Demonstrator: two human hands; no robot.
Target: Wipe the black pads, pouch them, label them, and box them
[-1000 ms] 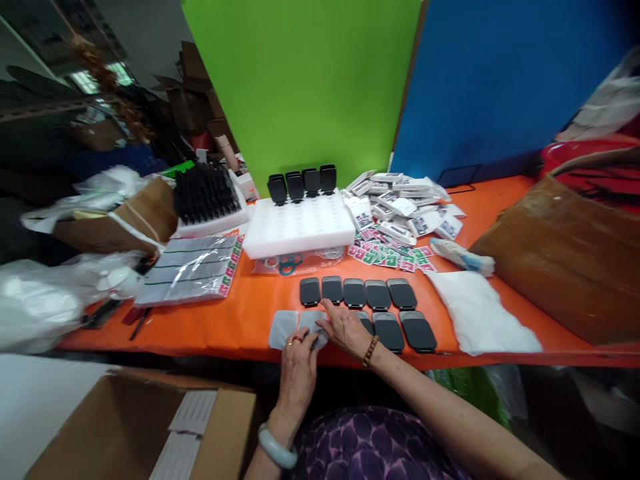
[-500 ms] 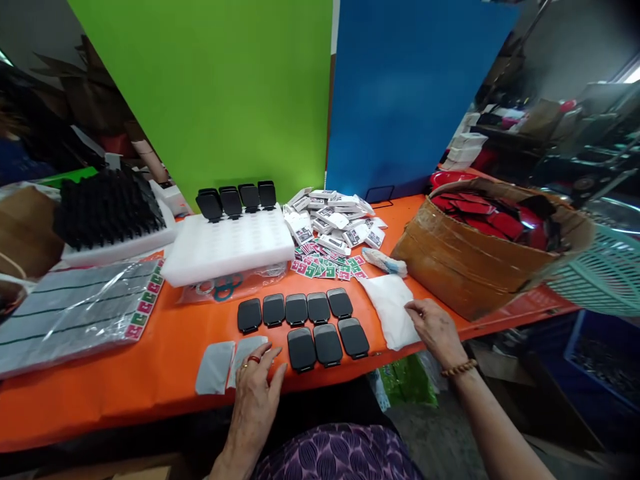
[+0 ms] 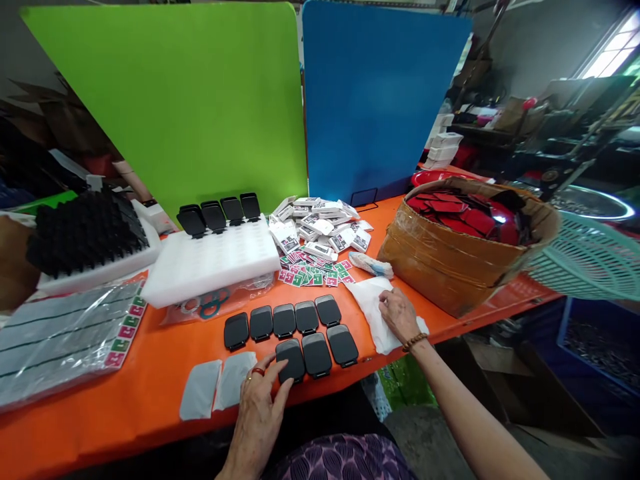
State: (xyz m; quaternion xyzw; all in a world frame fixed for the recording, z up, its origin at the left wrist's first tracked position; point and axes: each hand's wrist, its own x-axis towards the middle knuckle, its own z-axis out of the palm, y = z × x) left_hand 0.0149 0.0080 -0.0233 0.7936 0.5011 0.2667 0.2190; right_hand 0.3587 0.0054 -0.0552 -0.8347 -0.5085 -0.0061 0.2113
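My left hand point(image 3: 261, 407) is spread at the front of the table, with its fingertips at the left corner of a flat black plate point(image 3: 291, 357) with rounded corners. The plate lies at the left end of the front row; more black plates point(image 3: 284, 321) form a row behind it. Beside that hand, two thin grey pads point(image 3: 201, 392) lie flat. My right hand point(image 3: 400, 317) rests over a crumpled white cloth point(image 3: 371, 297), its fingers bent and pinched together on it. What sits between those fingertips is too small to make out.
A white foam block point(image 3: 215, 257) holds several upright black plates. Small white boxes point(image 3: 320, 223) and printed cards point(image 3: 310, 270) are heaped behind the rows. A cardboard box point(image 3: 440, 267) of red pieces stands right, a plastic-wrapped grey stack point(image 3: 65, 333) left. Green and blue boards point(image 3: 375, 100) rise behind.
My left hand has moved from the grey pad to the front-left black plate. My right hand has slid from the cloth's right edge towards its middle. The camera view has shifted.
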